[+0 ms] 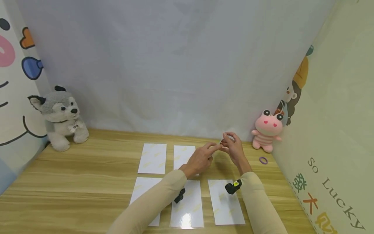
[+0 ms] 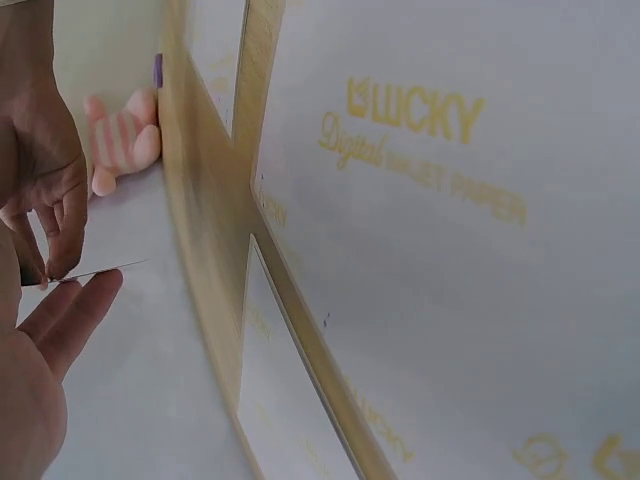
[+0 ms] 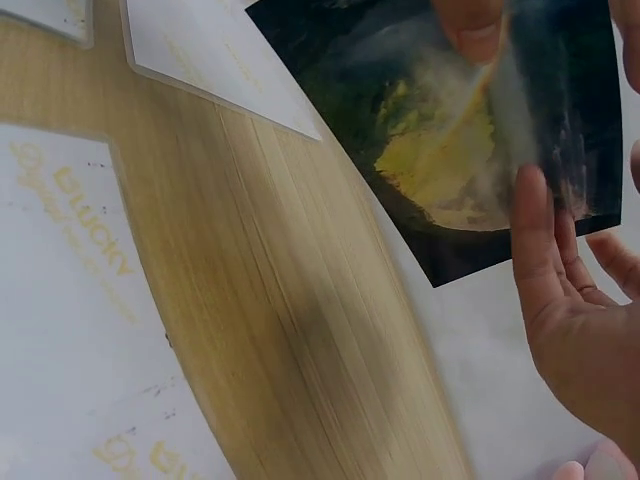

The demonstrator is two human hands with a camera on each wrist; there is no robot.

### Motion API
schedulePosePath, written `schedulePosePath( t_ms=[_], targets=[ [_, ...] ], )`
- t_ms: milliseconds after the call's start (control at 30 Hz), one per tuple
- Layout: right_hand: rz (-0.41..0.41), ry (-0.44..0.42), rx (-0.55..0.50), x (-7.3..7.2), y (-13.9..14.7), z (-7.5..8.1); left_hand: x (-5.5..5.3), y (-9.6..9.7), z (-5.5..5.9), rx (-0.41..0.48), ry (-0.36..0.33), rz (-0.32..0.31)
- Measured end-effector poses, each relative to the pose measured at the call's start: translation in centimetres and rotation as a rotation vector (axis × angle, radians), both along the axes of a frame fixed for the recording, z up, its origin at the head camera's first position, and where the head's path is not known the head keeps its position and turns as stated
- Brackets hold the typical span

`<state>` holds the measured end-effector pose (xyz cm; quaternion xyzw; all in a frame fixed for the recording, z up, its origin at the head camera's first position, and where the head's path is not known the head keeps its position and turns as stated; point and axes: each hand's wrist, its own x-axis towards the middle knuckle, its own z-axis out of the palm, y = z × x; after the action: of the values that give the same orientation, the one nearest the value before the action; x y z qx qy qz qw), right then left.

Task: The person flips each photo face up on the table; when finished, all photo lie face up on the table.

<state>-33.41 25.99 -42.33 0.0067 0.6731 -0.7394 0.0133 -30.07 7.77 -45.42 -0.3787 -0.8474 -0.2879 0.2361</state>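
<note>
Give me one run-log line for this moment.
right hand: pinches photo | left hand: touches photo | photo: held above table | white sheets: five, in two rows | purple ring: near pink toy

- A glossy photo print (image 3: 435, 150), dark at its borders, with a yellow-green patch in the middle and a pale streak, is held raised off the table between both hands
- It looks flat, and shows nearly edge-on from the left wrist
- Five white rectangular sheets (image 1: 152, 158) with yellow lettering, LUCKY legible on some, lie flat and apart, two in the far row and three in the near one
</note>
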Motion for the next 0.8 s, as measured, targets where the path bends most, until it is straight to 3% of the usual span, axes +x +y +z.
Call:
schedulePosePath(
  t_ms=[233, 500, 633, 800],
  targets=[
    [-0.029, 0.007, 0.173, -0.1, 0.8, -0.8, 0.1, -0.2, 0.3, 0.099, -0.049, -0.017],
    [-0.094, -0.047, 0.288, 0.0, 0.8, -1.3, 0.0, 0.1, 0.5, 0.219, -0.041, -0.044],
    [-0.096, -0.058, 0.291, 0.2, 0.8, -1.6, 0.2, 0.0, 0.8, 0.290, -0.088, -0.030],
    [-0.061, -0.076, 0.223, 0.5, 0.7, -2.1, 0.4, -0.1, 1.1, 0.367, -0.180, -0.017]
  ],
)
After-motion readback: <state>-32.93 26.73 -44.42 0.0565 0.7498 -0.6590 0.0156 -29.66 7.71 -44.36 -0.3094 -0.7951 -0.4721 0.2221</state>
